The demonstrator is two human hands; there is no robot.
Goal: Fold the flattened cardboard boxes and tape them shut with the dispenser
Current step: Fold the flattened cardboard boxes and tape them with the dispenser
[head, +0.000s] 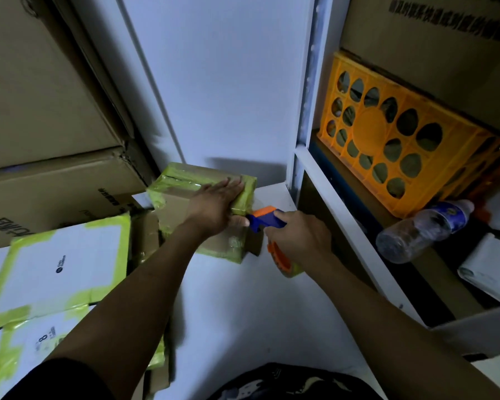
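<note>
A small brown cardboard box (179, 209) with yellow-green tape along its edges sits on the white table (243, 307) against the back wall. My left hand (214, 203) lies flat on the box's top with straight fingers, its thumb down the right side. My right hand (298, 235) grips the blue and orange tape dispenser (264, 219), whose head touches the box's right side next to my left thumb. The roll of tape hangs below my right hand.
White boxes (61, 269) edged in yellow-green tape are stacked at the left. Large brown cartons (41, 111) rise behind them. On the right, a shelf holds an orange crate (387, 134), a plastic bottle (422, 229) lying on its side and white packets (491, 267).
</note>
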